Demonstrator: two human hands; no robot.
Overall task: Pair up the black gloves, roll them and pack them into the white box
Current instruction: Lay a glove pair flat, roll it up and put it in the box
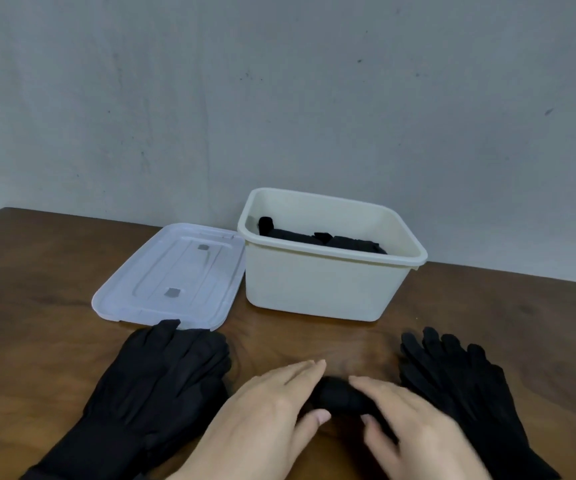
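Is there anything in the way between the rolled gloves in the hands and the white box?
Nothing visible. The rolled gloves sit between both hands, the white box stands open behind them, and its lid lies off to the left.

Two hands are in view, the left hand (265,407) and the right hand (407,420), with one black roll (336,396) between them. There is one white box (324,268), one clear lid (172,275) and one table (37,271). Flat gloves lie in two stacks, the left stack (154,389) and the right stack (459,386); how many gloves each stack holds cannot be told, nor how many rolls (317,235) are in the box.
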